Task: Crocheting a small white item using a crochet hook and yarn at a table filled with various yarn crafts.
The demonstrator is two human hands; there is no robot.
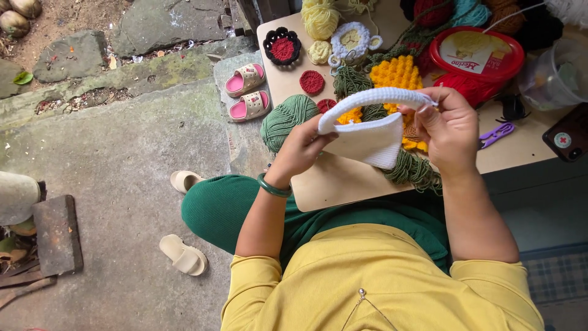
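A small white crocheted bag [369, 140] with a curved white handle [373, 96] hangs between my hands above a low tan table [334, 181]. My left hand [301, 149] grips the bag's left edge and the handle's left end. My right hand [449, 127] pinches the handle's right end, fingers closed on it. A green bangle [273, 186] circles my left wrist. Under the bag lie a yellow crocheted piece [395, 72] and dark green yarn [411, 169].
On the table: a green yarn ball [285, 119], red and black crocheted rounds [282, 46], a red-lidded tin [476, 54], purple snips [497, 133], a clear plastic cup [553, 75], a dark phone [566, 138]. Pink child sandals [247, 91] and beige slippers [182, 254] lie on the concrete.
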